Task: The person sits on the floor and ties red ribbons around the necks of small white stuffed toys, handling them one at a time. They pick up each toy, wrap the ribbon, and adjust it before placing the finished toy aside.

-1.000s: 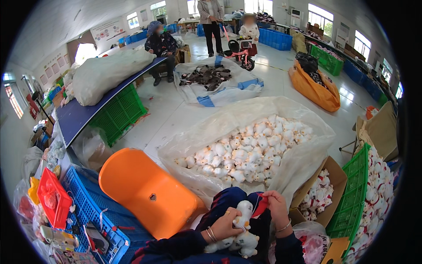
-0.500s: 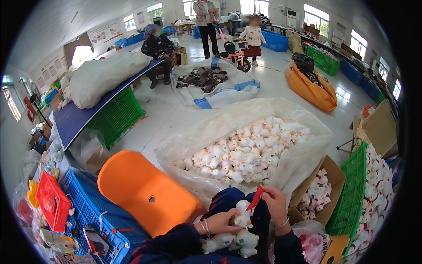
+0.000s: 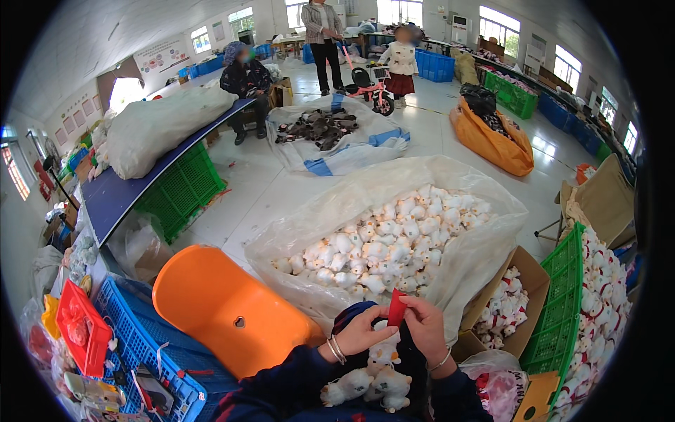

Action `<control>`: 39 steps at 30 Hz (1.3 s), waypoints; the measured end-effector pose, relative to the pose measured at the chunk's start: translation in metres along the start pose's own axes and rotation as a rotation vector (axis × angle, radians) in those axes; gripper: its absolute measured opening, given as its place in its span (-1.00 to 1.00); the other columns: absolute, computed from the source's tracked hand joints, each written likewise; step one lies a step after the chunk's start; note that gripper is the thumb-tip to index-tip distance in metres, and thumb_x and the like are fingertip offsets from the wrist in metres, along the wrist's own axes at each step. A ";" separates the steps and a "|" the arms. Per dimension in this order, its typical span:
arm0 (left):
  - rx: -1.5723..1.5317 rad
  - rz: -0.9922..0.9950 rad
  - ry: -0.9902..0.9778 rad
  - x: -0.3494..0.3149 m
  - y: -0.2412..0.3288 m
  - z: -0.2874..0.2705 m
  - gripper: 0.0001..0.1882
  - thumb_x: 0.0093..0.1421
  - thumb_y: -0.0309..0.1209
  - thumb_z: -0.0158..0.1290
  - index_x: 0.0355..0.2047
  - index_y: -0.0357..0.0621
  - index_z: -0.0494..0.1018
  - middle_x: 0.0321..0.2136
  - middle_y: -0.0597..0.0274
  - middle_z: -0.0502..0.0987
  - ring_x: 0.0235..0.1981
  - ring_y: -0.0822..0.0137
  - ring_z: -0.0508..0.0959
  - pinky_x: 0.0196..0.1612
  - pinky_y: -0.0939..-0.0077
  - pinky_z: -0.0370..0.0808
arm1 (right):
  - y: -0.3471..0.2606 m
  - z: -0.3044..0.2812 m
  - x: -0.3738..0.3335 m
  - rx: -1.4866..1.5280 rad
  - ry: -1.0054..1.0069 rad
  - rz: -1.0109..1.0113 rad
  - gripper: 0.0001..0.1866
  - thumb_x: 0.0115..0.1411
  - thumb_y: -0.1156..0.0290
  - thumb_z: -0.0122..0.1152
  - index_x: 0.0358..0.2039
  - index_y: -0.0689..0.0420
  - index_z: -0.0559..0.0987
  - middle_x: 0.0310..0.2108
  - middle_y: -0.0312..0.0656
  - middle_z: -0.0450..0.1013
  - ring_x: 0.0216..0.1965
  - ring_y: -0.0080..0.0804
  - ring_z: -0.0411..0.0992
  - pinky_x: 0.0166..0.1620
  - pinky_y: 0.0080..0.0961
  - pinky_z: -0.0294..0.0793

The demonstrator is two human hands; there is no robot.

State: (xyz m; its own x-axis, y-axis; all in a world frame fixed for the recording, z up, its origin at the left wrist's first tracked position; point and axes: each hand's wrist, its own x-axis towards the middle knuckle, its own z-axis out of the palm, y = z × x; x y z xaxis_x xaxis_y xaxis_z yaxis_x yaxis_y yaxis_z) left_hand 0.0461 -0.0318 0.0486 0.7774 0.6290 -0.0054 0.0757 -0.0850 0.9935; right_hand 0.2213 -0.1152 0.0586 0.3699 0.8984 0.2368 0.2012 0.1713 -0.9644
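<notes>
A small strip of red cloth (image 3: 397, 308) is stretched between my two hands above my lap. My left hand (image 3: 358, 332) pinches its left side, while my right hand (image 3: 426, 328) grips it from the right. Just beneath my hands lies a white plush toy (image 3: 384, 353), its top partly covered by my left hand. Two more plush toys, one on the left (image 3: 347, 387) and one on the right (image 3: 390, 388), rest on my dark-clothed lap.
Ahead lies a big clear plastic bag (image 3: 281, 239) of white plush toys. An orange chair (image 3: 211, 302) and blue crate (image 3: 158, 352) stand left. On the right are a cardboard box (image 3: 531, 281) and green crate (image 3: 559, 302) with red-trimmed toys. Several people are beyond.
My left hand has let go of the white plush toy and moved up to the red cloth. The cloth, earlier dangling from my right hand, is now held between both hands.
</notes>
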 end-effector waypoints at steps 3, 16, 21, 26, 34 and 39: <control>-0.186 0.063 -0.059 0.010 -0.026 0.006 -0.62 0.33 -0.32 0.19 0.08 -0.22 0.47 -0.16 0.28 0.59 -0.11 0.43 0.54 -0.12 0.57 0.48 | -0.005 -0.001 -0.001 -0.027 0.021 -0.016 -0.70 0.28 0.69 0.07 -0.01 0.26 0.62 -0.20 -0.19 0.58 -0.20 -0.52 0.53 -0.11 -0.58 0.52; -0.439 -0.109 -0.015 0.020 -0.010 -0.012 -0.76 0.45 -0.33 0.02 0.04 -0.14 0.44 -0.43 0.44 0.55 -0.57 0.68 0.38 -0.54 0.78 0.28 | -0.004 -0.006 0.003 -0.138 0.038 -0.028 -0.65 0.17 0.65 0.27 0.01 0.23 0.59 -0.18 -0.14 0.51 -0.23 -0.40 0.51 -0.14 -0.52 0.51; -0.523 -0.099 0.040 0.019 -0.008 -0.012 -0.72 0.44 -0.34 0.01 0.11 -0.11 0.41 -0.45 0.45 0.53 -0.58 0.68 0.37 -0.56 0.77 0.28 | -0.023 0.001 0.001 -0.494 -0.008 -0.216 -0.56 0.00 0.49 0.44 -0.06 0.15 0.59 -0.01 -0.09 0.42 0.05 -0.03 0.37 0.13 -0.26 0.37; -0.496 -0.113 0.018 0.020 -0.013 -0.011 -0.70 0.44 -0.36 0.00 0.14 -0.08 0.39 -0.49 0.49 0.50 -0.61 0.69 0.34 -0.57 0.77 0.25 | -0.013 0.008 -0.002 -0.520 -0.123 -0.312 -0.70 0.03 0.49 0.40 -0.17 0.10 0.61 -0.16 -0.15 0.50 -0.06 -0.10 0.45 0.07 -0.21 0.39; -0.526 -0.130 -0.033 0.016 -0.012 -0.017 -0.72 0.47 -0.39 -0.03 0.14 -0.09 0.40 -0.49 0.51 0.46 -0.60 0.71 0.31 -0.56 0.81 0.20 | -0.012 0.013 -0.003 -0.421 -0.056 -0.288 -0.83 0.12 0.55 0.32 -0.23 0.15 0.63 -0.26 -0.12 0.54 -0.25 -0.11 0.52 -0.16 -0.31 0.49; -0.507 -0.142 -0.078 0.016 -0.008 -0.017 -0.73 0.46 -0.39 -0.01 0.12 -0.08 0.42 -0.47 0.52 0.47 -0.57 0.72 0.32 -0.56 0.82 0.19 | -0.017 0.011 -0.004 -0.342 -0.122 -0.226 -0.84 0.14 0.54 0.33 -0.23 0.20 0.62 -0.29 -0.10 0.54 -0.33 -0.16 0.53 -0.27 -0.40 0.51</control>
State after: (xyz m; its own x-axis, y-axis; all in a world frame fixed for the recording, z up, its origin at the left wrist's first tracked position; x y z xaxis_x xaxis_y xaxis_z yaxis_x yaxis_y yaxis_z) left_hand 0.0474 -0.0086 0.0423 0.8273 0.5457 -0.1334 -0.1124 0.3935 0.9124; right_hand 0.2060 -0.1170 0.0731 0.1760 0.8983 0.4026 0.5619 0.2441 -0.7903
